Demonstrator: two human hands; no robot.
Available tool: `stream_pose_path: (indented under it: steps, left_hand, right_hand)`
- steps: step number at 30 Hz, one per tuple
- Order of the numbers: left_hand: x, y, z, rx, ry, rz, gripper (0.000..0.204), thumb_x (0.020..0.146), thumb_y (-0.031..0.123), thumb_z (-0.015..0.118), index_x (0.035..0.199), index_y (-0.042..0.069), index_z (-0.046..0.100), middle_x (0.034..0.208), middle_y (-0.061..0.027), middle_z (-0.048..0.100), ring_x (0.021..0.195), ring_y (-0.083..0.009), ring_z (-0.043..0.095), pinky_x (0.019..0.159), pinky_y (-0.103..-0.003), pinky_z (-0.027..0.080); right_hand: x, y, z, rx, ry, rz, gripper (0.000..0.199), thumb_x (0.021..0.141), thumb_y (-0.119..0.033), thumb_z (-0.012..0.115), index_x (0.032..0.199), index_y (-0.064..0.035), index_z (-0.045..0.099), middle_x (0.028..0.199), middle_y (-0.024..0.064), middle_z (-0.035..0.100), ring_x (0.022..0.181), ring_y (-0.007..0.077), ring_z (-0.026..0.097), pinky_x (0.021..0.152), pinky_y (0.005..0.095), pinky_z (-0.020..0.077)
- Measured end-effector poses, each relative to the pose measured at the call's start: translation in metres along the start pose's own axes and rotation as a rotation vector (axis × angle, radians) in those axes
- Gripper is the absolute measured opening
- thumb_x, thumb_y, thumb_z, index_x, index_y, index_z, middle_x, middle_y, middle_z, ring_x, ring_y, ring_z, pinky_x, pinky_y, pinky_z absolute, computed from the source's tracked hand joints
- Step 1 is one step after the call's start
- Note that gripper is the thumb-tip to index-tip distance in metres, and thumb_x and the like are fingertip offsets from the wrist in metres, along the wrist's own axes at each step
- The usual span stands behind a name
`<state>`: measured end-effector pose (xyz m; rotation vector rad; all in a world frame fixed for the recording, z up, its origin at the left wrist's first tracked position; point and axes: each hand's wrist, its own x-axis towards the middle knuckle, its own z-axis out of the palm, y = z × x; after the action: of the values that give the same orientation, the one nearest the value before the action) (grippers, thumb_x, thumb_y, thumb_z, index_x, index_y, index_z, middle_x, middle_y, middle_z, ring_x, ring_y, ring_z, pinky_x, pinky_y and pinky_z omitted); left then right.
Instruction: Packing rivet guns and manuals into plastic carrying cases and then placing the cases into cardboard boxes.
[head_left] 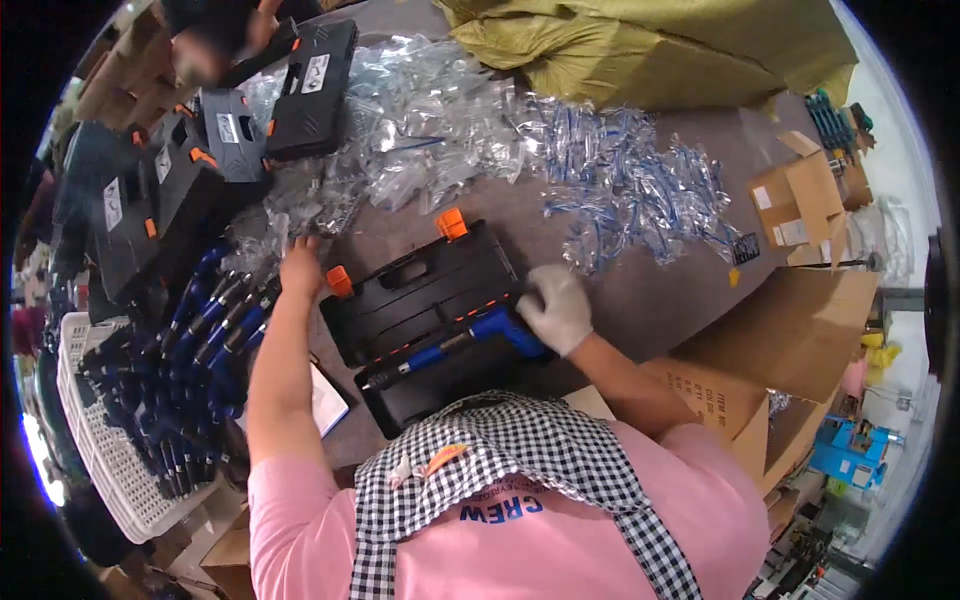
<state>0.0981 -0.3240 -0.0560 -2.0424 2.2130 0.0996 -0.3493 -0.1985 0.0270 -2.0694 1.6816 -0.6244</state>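
An open black tool case with orange latches lies on the brown table in front of me. My right hand, in a white glove, grips the blue handle of a long blue-and-black tool lying across the case's front half. My left hand, bare, reaches left of the case to the edge of a heap of clear plastic bags, beside a pile of blue-handled tools. Its fingertips are among the bags, so I cannot see whether they hold anything.
Closed black cases are stacked at the back left, where another person leans in. A white slatted basket holds more tools. Clear bags spread across the table's back. Cardboard boxes stand right, an olive sack behind.
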Motion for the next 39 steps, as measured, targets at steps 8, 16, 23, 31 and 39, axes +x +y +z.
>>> stream_pose_path:
  steps: [8, 16, 23, 31, 39]
  left_hand:
    - [-0.068, 0.029, -0.056, -0.319, 0.598, -0.042, 0.011, 0.081, 0.01, 0.06, 0.081, 0.004, 0.052, 0.083, -0.0171, 0.054, 0.078, -0.0388, 0.054, 0.067, -0.049, 0.044]
    - [-0.217, 0.147, -0.074, -0.343, -0.136, 0.019, 0.014, 0.077, 0.018, 0.057, 0.079, 0.005, 0.062, 0.079, -0.0175, 0.065, 0.077, -0.0365, 0.066, 0.069, -0.048, 0.054]
    - [-0.257, 0.144, -0.001, -0.325, 0.028, 0.457, 0.015, 0.078, 0.015, 0.06, 0.092, 0.009, 0.06, 0.089, -0.01, 0.056, 0.085, -0.0292, 0.06, 0.07, -0.042, 0.052]
    - [-0.265, 0.152, -0.004, -0.25, 0.076, 0.328, 0.03, 0.081, 0.039, 0.065, 0.076, 0.009, 0.066, 0.087, -0.0098, 0.057, 0.085, -0.0281, 0.058, 0.073, -0.042, 0.049]
    - [-0.282, 0.031, -0.04, -0.342, -0.008, -0.507, 0.037, 0.081, 0.034, 0.068, 0.104, 0.004, 0.064, 0.106, -0.0151, 0.064, 0.102, -0.0336, 0.06, 0.087, -0.045, 0.049]
  right_hand:
    - [0.041, 0.157, 0.02, -0.188, 0.001, 0.745, 0.067, 0.081, -0.054, 0.066, 0.11, 0.0061, 0.061, 0.089, 0.019, 0.067, 0.075, 0.0283, 0.066, 0.071, 0.0398, 0.0528]
    - [0.036, 0.216, 0.006, 0.54, 0.008, 0.768, 0.038, 0.087, -0.025, 0.053, 0.105, 0.0066, 0.065, 0.102, 0.0159, 0.067, 0.086, 0.0259, 0.064, 0.075, 0.0392, 0.0485]
    - [0.004, 0.083, -0.051, 0.862, -0.236, 0.684, 0.051, 0.09, -0.007, 0.047, 0.14, -0.0054, 0.041, 0.086, 0.0085, 0.062, 0.057, 0.0206, 0.059, 0.046, 0.0318, 0.0489]
    - [0.0, -0.017, -0.004, 0.871, -1.029, 0.132, 0.056, 0.073, -0.006, 0.069, 0.127, -0.0037, 0.057, 0.108, 0.0098, 0.062, 0.083, 0.017, 0.061, 0.064, 0.0268, 0.0504]
    - [-0.031, -0.057, 0.046, -0.288, -0.537, -0.688, 0.033, 0.077, -0.021, 0.073, 0.107, -0.0094, 0.067, 0.102, 0.012, 0.061, 0.099, 0.0317, 0.056, 0.087, 0.039, 0.0472]
